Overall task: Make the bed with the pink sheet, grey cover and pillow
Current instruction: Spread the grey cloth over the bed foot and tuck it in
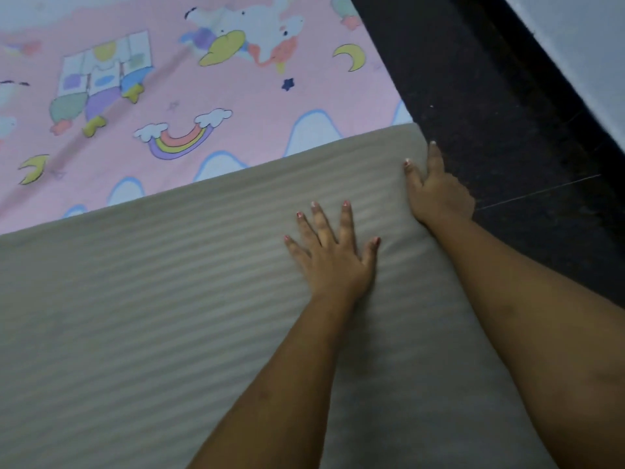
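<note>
I am pressing my left hand [333, 255], fingers spread wide and flat, on the soft grey striped fabric cover [169, 316], which is lying across the pink cartoon-printed sheet [236, 96] on the bed. My right hand [438, 194] is resting on the cover's edge, thumb on top; whether it is gripping, I cannot tell

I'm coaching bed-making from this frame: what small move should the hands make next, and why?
Probably slide the left hand leftward along the grey cover to smooth it, while the right hand steadies the corner. The left hand lies flat with fingers spread; the right rests at the cover's edge by the dark floor.
</note>
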Available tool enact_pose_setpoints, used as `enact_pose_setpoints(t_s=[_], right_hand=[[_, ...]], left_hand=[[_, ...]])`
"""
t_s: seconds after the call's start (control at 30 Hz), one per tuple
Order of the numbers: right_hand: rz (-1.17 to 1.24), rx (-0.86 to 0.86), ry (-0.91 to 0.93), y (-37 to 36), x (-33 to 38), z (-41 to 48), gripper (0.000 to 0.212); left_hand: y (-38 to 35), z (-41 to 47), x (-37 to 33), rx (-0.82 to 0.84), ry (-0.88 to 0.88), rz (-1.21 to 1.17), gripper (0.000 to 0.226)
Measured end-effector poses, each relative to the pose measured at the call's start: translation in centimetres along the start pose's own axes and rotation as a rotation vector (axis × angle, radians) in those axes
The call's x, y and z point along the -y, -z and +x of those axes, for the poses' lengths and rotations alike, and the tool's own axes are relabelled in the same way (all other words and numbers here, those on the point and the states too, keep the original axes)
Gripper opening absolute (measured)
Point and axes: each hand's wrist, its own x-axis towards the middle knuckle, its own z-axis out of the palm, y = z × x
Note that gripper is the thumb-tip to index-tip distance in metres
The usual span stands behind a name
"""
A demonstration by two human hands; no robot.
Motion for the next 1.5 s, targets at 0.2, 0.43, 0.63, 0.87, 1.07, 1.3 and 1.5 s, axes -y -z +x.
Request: enact_pose_setpoints(t_s=[0.2,0.43,0.63,0.87,1.07,1.3,1.5], right_hand=[[0.116,0.057,-0.038,0.6,-0.2,0.1,0.062],[0.085,0.031,-0.050,1.2,-4.0,-3.6,0.053],[0.049,0.032,-0.121,1.7,-7.7,-9.2,0.048],[-0.018,0.011,-0.202,2.2,-12.9,-17.8,0.043],[-0.019,0.068,-0.320,2.4,-18.1,-27.7,0.044],[-0.297,0.282,-0.335,6.5,-13.3,-43.3,0.058],[-0.244,0.271,0.085,9.3,-1.1,-55.5,0.063]], left_hand=[[1.2,2.6,-0.3,0.221,-0.023,-0.044,0.078],[2.1,2.7,-0.8,0.308,-0.002,0.004,0.079],[3.1,1.7,-1.9,0.300,0.059,0.033,0.077],[0.8,-6.3,-2.8,0.259,-0.042,-0.033,0.070],[1.5,-17.3,1.9,0.443,-0.288,0.082,0.072],[8.2,-34.6,14.3,0.568,-0.114,0.076,0.071],[21.0,-41.7,19.4,0.339,0.011,-0.080,0.069]])
